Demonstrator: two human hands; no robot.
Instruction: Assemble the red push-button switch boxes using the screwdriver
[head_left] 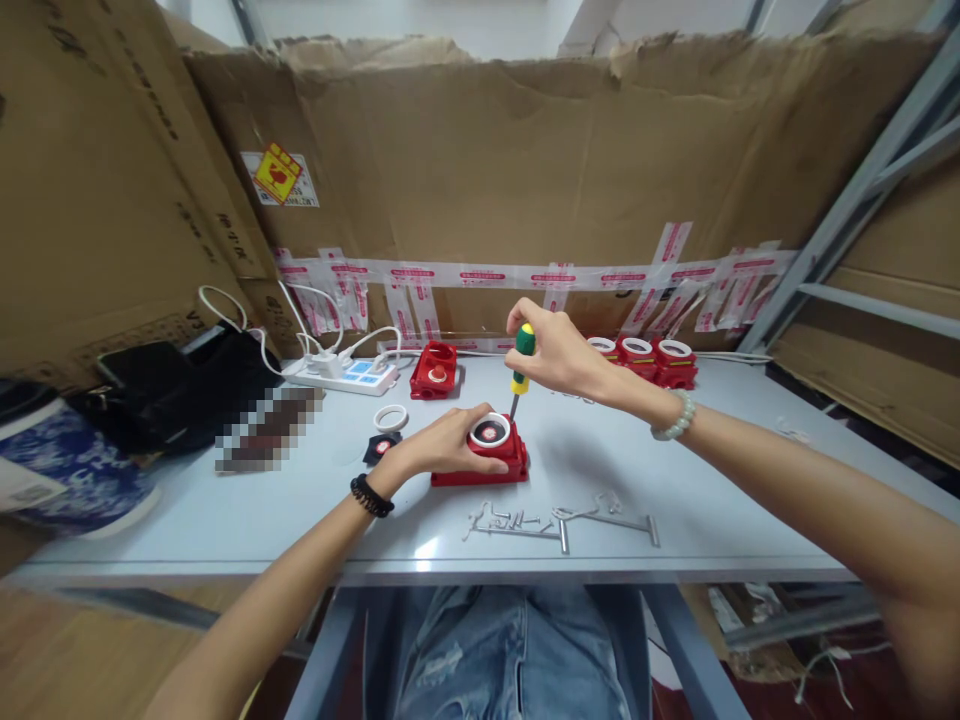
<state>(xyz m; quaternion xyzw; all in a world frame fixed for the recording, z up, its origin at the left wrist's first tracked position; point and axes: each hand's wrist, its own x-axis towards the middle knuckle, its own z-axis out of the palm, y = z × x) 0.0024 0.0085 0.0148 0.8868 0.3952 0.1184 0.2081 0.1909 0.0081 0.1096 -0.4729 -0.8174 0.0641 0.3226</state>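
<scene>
My left hand [442, 442] is wrapped round a red box [516, 462] lying on the table, its fingers and thumb pressed to the sides. The box carries a white ring round a dark disc on top. In my right hand [561, 348] is a green and yellow screwdriver [526, 343], held nearly upright, its tip down at the box's right rear corner. Whether a screw sits under the tip is hidden. Left of the box lie a loose white ring [391, 418] and a small black part [381, 449] with a red and white centre.
Another red box [433, 372] lies open-faced behind. Several ringed red boxes [675, 366] stand at the back right. Screws [517, 521] and small metal hammers [564, 537] lie near the front edge. A power strip [352, 376], black bag [176, 390] and blue-white container [71, 470] are at left.
</scene>
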